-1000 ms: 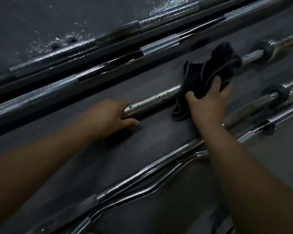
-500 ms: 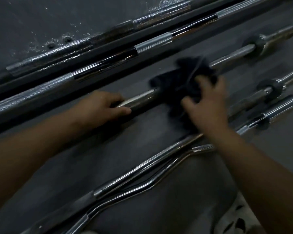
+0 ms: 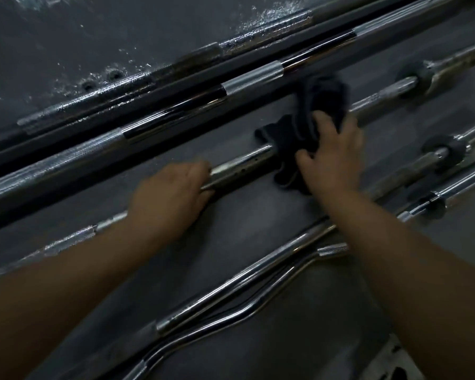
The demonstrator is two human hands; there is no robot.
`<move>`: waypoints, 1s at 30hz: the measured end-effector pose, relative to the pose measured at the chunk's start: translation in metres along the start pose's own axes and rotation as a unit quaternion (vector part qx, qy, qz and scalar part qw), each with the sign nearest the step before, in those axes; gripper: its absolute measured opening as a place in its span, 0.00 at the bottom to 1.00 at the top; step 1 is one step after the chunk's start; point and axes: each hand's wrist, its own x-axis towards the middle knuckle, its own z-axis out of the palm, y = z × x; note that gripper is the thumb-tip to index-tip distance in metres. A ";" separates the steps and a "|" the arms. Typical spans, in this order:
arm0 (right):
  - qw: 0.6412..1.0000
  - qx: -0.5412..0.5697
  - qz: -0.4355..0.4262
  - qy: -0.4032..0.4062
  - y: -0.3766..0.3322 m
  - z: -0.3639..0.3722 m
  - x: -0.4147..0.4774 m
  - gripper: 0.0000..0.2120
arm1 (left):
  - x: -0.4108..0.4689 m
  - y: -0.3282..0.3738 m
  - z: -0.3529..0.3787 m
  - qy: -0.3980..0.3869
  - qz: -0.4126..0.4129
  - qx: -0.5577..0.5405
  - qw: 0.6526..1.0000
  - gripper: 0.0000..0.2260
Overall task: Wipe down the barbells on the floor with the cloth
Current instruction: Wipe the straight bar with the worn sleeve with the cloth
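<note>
The barbell point(image 3: 242, 166) lies slantwise on the floor point(image 3: 258, 223), with the cloth point(image 3: 291, 138) bunched over its middle. Through the blur, the right hand point(image 3: 333, 157) seems to clutch the cloth. The left hand point(image 3: 173, 193) grips the barbell beside it. A long bar point(image 3: 252, 80) lies beyond and curl bars point(image 3: 231, 305) lie nearer.

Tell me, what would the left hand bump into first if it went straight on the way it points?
Probably the dark crumpled cloth, bunched over the spotted steel barbell that the left hand grips. Only bare bar shows between them.
</note>
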 end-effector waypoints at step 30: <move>0.956 0.057 -0.221 -0.185 -0.086 0.013 -0.093 0.37 | 0.028 -0.013 -0.028 -0.275 -0.089 -0.300 0.909 0.10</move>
